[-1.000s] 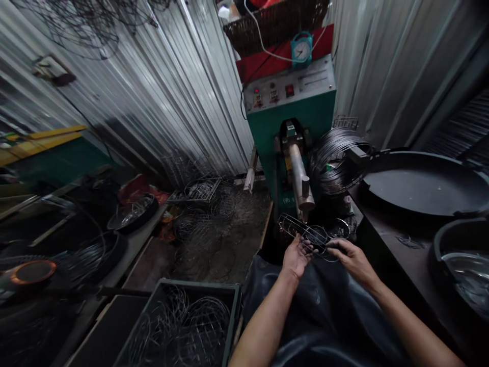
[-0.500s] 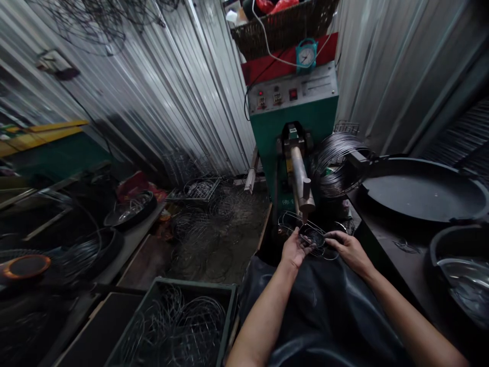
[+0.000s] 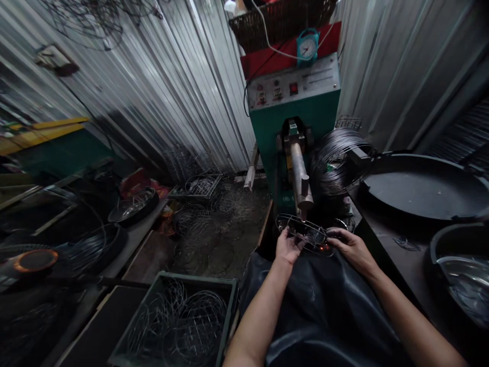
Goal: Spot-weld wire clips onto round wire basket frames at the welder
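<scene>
Sparks, tiny red ones, are showing at the near rim of the wire basket (image 3: 305,233), and they weren't there half a second ago. A second back I had the basket tilted and lower in front of me; now it lies flatter and sits right under the tip of the metal arm (image 3: 304,200) that juts from the green machine (image 3: 294,117). To my eye that glow means a joint is being welded this instant, so the basket has to stay put.

My left hand (image 3: 287,246) is clamped on the basket's left end, fingers curled over the rim. My right hand (image 3: 349,245) grips the right end the same way, thumb on top. The two hands are apart, with the basket between them, above the dark apron (image 3: 321,311) on my lap.

Counting now: one basket in my hands, one machine, one metal arm. One blue clock (image 3: 307,47) sits on top of the machine. One coil of wire (image 3: 336,158) hangs just right of the arm, touching the edge of one big black pan (image 3: 424,183). One green crate (image 3: 179,321) down at my left holds wire rings, too tangled for me to count. More wire frames lie on the floor (image 3: 214,224) beyond it, again too many and too blurred for a number.
</scene>
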Motion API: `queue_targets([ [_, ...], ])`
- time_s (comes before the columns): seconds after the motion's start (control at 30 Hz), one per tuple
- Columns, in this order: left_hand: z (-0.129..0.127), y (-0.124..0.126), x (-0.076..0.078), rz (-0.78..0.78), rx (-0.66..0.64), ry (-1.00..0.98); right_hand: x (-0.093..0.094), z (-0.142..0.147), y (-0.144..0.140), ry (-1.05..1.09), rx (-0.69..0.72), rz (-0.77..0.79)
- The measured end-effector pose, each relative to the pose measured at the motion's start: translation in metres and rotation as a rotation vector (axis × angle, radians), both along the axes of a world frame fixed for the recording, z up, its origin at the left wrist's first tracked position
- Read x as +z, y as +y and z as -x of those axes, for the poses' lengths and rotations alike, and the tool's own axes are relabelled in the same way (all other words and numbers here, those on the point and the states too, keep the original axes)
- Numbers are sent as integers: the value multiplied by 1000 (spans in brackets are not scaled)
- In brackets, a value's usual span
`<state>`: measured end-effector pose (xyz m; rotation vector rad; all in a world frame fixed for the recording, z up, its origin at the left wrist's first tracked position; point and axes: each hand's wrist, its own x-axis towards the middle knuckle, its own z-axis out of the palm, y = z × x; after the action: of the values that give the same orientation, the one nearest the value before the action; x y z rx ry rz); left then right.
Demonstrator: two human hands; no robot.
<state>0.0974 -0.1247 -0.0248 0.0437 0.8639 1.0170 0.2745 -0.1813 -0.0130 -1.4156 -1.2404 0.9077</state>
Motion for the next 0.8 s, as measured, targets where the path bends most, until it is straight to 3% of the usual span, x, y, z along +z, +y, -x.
queue_targets([
  [0.1, 5, 3, 1, 97, -43, -98, 2, -3, -2, -22, 17, 21],
  [0.33, 14, 11, -3, 133, -62, -220, 14, 4, 9, -52, 84, 57],
  [0.6, 23, 24, -3, 159, -5, -223, 15, 15, 31, -89, 74, 36],
  [0.8, 21, 33, -6, 182, -48, -250, 19, 19, 41, -133, 101, 32],
])
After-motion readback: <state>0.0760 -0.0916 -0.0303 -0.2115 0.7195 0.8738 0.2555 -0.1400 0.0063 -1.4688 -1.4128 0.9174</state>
